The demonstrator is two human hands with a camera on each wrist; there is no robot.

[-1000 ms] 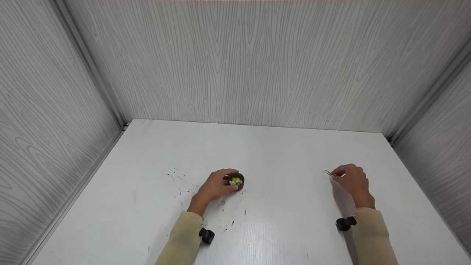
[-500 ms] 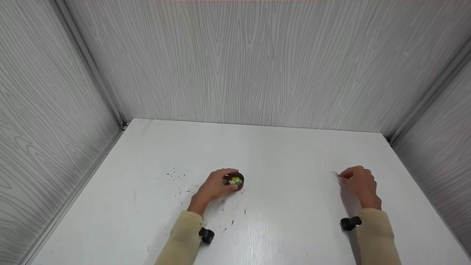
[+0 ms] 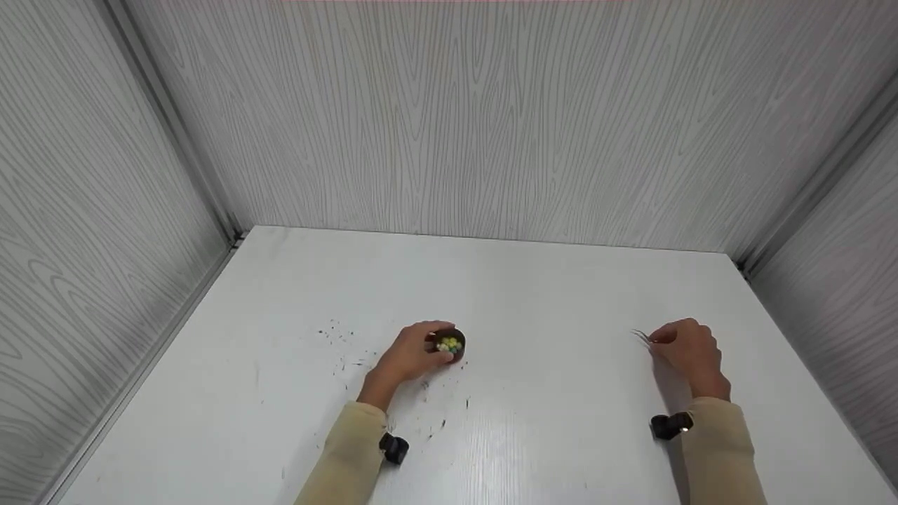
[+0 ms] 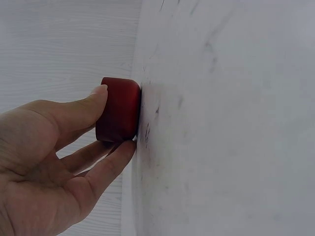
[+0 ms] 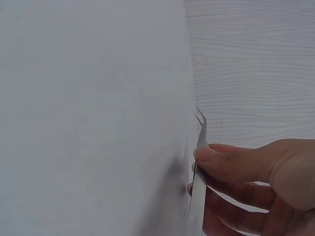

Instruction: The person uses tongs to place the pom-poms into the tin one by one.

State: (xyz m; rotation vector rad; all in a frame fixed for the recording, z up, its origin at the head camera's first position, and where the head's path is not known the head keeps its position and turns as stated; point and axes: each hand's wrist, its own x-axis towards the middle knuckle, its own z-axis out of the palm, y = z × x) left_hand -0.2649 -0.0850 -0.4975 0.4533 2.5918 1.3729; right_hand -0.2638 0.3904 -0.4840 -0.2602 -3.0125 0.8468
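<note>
White table (image 3: 533,294), landmark. My left hand (image 3: 410,356) stays curled round the small dark red cup (image 3: 450,343) of coloured beads, near the table's front centre. My right hand (image 3: 691,354) has drifted right, away from the cup, pinching curved-tip tweezers (image 3: 641,336), tips empty, so no bead is being picked.
</note>
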